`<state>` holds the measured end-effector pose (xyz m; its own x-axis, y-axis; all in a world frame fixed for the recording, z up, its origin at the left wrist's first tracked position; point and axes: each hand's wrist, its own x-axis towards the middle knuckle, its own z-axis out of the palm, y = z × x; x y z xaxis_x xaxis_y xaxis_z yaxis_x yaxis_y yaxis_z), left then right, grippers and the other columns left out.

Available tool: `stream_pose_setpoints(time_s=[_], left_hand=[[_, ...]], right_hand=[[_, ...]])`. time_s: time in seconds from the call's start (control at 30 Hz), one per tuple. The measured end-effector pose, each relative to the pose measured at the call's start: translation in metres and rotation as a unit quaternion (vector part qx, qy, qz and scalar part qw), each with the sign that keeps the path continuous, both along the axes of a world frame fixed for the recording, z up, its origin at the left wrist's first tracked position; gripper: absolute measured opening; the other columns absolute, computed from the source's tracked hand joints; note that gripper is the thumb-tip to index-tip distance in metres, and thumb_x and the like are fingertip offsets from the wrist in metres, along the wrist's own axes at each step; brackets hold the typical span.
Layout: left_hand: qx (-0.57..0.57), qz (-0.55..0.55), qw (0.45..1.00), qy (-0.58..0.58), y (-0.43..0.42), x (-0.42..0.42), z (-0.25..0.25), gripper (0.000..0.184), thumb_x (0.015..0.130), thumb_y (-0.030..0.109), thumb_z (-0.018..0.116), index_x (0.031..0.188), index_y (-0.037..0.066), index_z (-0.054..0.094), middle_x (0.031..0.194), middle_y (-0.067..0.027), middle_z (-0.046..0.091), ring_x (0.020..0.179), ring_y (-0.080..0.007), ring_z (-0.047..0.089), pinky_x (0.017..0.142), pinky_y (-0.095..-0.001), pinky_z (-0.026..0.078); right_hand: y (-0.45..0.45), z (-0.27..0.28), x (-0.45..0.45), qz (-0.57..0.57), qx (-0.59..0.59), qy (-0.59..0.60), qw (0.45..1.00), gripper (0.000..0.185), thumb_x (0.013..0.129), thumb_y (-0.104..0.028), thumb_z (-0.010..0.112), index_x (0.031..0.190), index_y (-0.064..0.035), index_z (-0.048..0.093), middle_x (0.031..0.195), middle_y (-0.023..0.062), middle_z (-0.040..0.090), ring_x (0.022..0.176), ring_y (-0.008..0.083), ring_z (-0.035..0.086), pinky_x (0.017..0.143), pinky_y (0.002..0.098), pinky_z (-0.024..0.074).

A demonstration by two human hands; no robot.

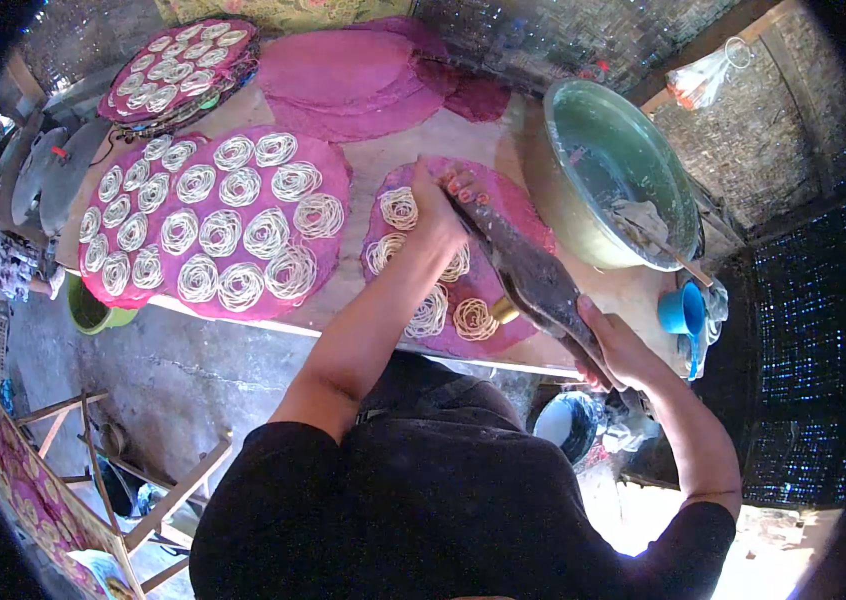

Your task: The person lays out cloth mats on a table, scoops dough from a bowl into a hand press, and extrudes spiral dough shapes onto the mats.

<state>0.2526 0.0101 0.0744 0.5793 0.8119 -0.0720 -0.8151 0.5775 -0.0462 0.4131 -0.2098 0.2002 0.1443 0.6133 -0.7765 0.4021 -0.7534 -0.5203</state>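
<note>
**Both hands on the press, noodle coils all over the table**

So the left hand (pixel 435 215) is wrapped around the upper end of a long dark press (pixel 535 275), red-nailed fingers curled over the far side. The right hand (pixel 623 350) is closed on the lower end, nearer the body. Neither is spread; the press sits slanted between them, spanning the gap. Can't make out exactly how the right fingertips sit underneath.

A brass nozzle (pixel 505 310) pokes out of the press on the left side, right beside a yellowish noodle coil (pixel 475 320). That coil is between the forearms, on a smaller pink sheet (pixel 528 212) with more pale coils, partly hidden by the press and left arm.

Further left on the table (pixel 611 300), a bigger pink sheet (pixel 328 165) is covered in coils, and behind it there's a round stack (pixel 178 70) topped with more. Plain pink sheets (pixel 338 70) overlap at the back. Off to the right: a big green tub (pixel 628 130) with a stick (pixel 678 262) leaning over its rim, then a blue cup (pixel 680 312).
</note>
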Motion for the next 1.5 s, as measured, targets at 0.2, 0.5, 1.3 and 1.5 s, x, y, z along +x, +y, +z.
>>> stream_pose_setpoints(time_s=[0.2,0.5,1.3,1.5], left_hand=[[0.025,0.006,0.999,0.027,0.012,-0.024,0.018,0.052,0.09,0.057,0.025,0.056,0.019,0.033,0.045,0.005,0.027,0.041,-0.0126,0.03,0.05,-0.031,0.03],[-0.004,-0.041,0.999,-0.003,-0.006,0.017,-0.021,0.049,0.09,0.052,0.025,0.056,0.019,0.031,0.044,0.0045,0.026,0.038,-0.013,0.026,0.046,-0.0307,0.027],[0.129,0.177,0.972,-0.083,0.066,-0.046,-0.02,0.039,0.089,0.039,0.035,0.055,0.019,0.038,0.041,0.0075,0.032,0.034,-0.0092,0.032,0.042,-0.0257,0.034],[0.109,0.318,0.937,0.096,0.028,-0.169,0.084,0.044,0.095,0.043,0.031,0.064,0.015,0.046,0.042,0.0043,0.036,0.034,-0.0096,0.033,0.037,-0.0252,0.035]], right_hand=[[0.004,-0.013,-0.02,0.001,0.079,0.027,0.997,0.073,0.086,-0.07,0.029,0.072,-0.0026,0.052,0.052,0.006,0.051,0.04,0.014,0.051,0.034,0.0281,0.0402],[-0.017,-0.011,-0.004,-0.015,0.047,-0.03,0.998,0.07,0.088,-0.067,0.031,0.075,-0.0017,0.053,0.052,0.0055,0.05,0.039,0.0125,0.047,0.035,0.0282,0.038],[0.033,-0.161,-0.019,0.335,0.382,-0.289,0.811,0.041,0.089,-0.017,0.049,0.13,-0.0133,0.048,0.093,0.0166,0.057,0.086,0.027,0.058,0.07,0.0379,0.0486],[0.042,-0.112,-0.041,0.347,0.43,-0.302,0.777,0.05,0.08,-0.016,0.056,0.13,-0.0138,0.047,0.095,0.0152,0.056,0.08,0.0324,0.057,0.067,0.0424,0.0457]])
